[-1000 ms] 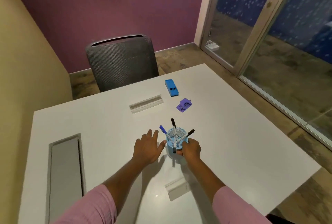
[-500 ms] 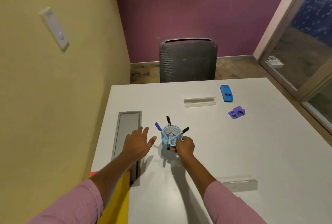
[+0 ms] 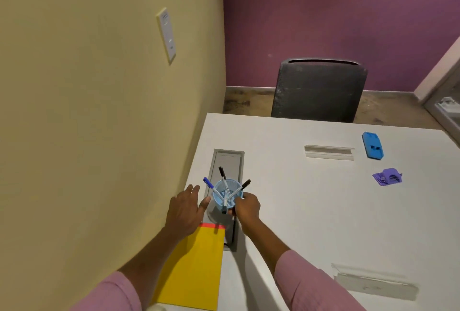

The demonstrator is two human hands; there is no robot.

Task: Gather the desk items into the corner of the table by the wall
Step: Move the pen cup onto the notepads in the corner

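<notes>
A light blue mesh pen cup (image 3: 227,196) with several markers in it hangs just above the grey cable tray (image 3: 225,161) near the table's left edge. My right hand (image 3: 246,208) grips the cup's near right side. My left hand (image 3: 185,207) is spread flat, fingers apart, just left of the cup, not touching it. A yellow folder (image 3: 194,268) with a red end lies along the wall edge under my left forearm. A blue stapler (image 3: 372,145) and a purple hole punch (image 3: 387,177) lie at the far right of the white table (image 3: 311,201).
The yellow wall (image 3: 99,111) runs along the table's left side, with a white switch plate (image 3: 166,35) on it. A dark mesh chair (image 3: 318,91) stands at the far edge. Two clear strips (image 3: 328,152) (image 3: 373,283) lie on the table.
My right hand has carried the pen cup left, from the table's middle to over the cable tray by the wall. My left hand moved left with it. The view swung left.
</notes>
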